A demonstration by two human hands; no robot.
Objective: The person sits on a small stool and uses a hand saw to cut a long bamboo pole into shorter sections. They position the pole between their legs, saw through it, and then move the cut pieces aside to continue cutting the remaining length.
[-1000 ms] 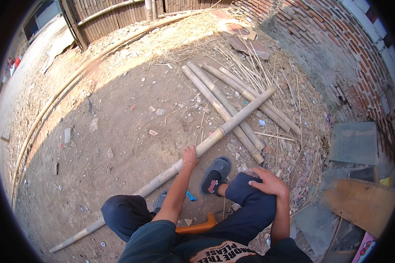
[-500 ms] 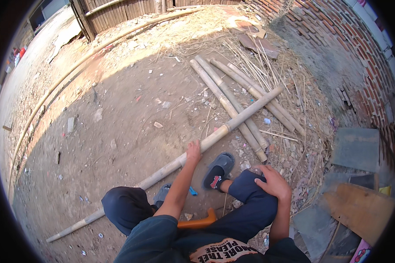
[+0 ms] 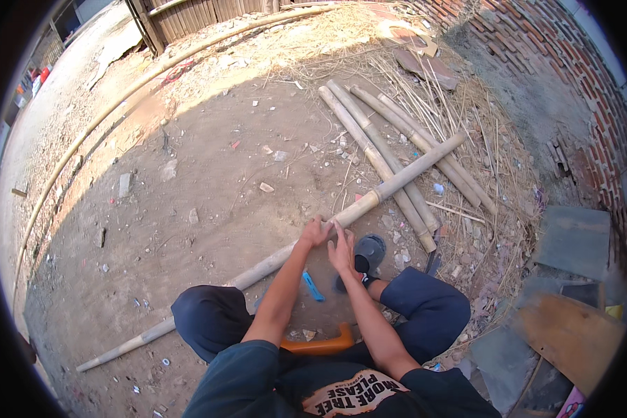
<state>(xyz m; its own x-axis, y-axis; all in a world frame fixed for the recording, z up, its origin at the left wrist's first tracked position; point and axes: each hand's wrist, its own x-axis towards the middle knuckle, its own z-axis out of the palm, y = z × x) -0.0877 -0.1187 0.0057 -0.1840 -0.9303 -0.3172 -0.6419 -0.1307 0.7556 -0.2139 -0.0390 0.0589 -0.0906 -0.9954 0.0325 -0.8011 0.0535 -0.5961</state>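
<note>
A long bamboo pole (image 3: 359,207) lies slantwise across the ground before me, its thin end at the lower left and its thick end resting over several shorter bamboo pieces (image 3: 376,154). My left hand (image 3: 315,231) is closed on the pole near its middle. Just beside it, my right hand (image 3: 342,252) reaches the pole's near side with fingers stretched out and apart, holding nothing. Whether its fingertips touch the pole I cannot tell. On the dirt below my hands lies a small bright blue object (image 3: 312,286), its kind unclear.
Under me shows an orange plastic piece (image 3: 320,341), perhaps a stool's edge. Dry straw (image 3: 491,150) and rubble spread at right, before a brick wall (image 3: 536,56). Boards (image 3: 571,341) and grey sheets (image 3: 575,240) lie at lower right. A long curved bamboo (image 3: 90,136) runs along the left.
My right hand has left my right knee and come in beside my left hand at the pole. My left hand stays on the pole. The view has shifted slightly.
</note>
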